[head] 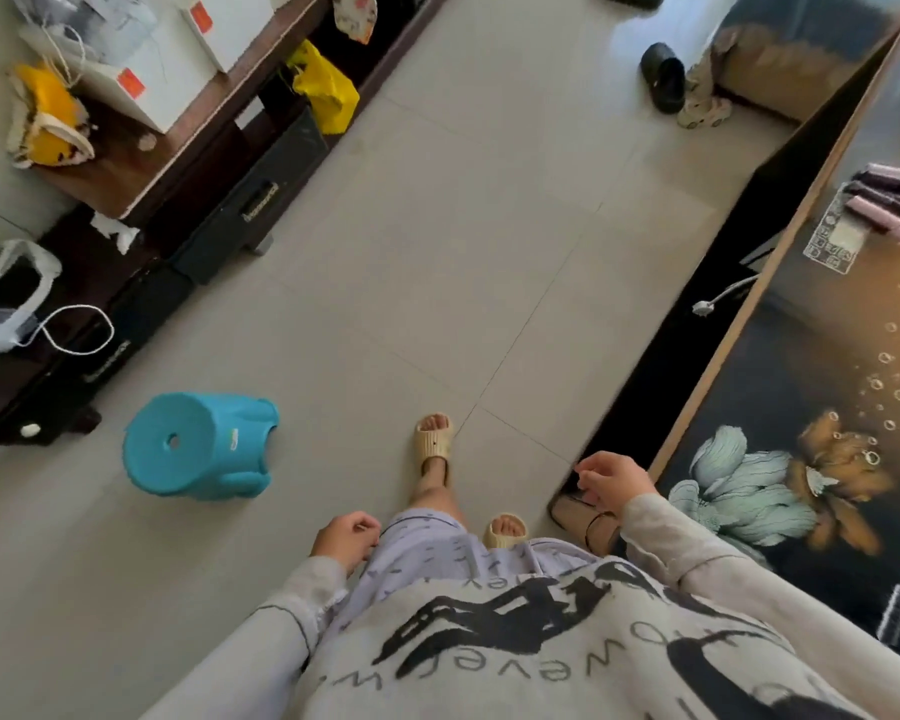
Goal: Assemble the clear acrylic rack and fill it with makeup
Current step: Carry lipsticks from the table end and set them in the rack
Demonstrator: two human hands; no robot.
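The pale tiled floor (437, 252) carries a teal stool (198, 446) on its side at near left and a black slipper (663, 77) at far right; the dark flowered table (801, 356) on the right holds tubes (884, 200) beside a printed sheet (835, 241); the brown cabinet (141, 163) at far left holds white boxes (141, 70).

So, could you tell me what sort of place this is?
Probably a room in a home: a blue plastic stool on the tiled floor, a cluttered low cabinet with drawers, and loose shoes.

Open floor (463, 252) runs ahead of us toward twelve; a teal stool (198, 444) stands at ten, and the table (811, 366) crowds our right hand (611, 480) at three.
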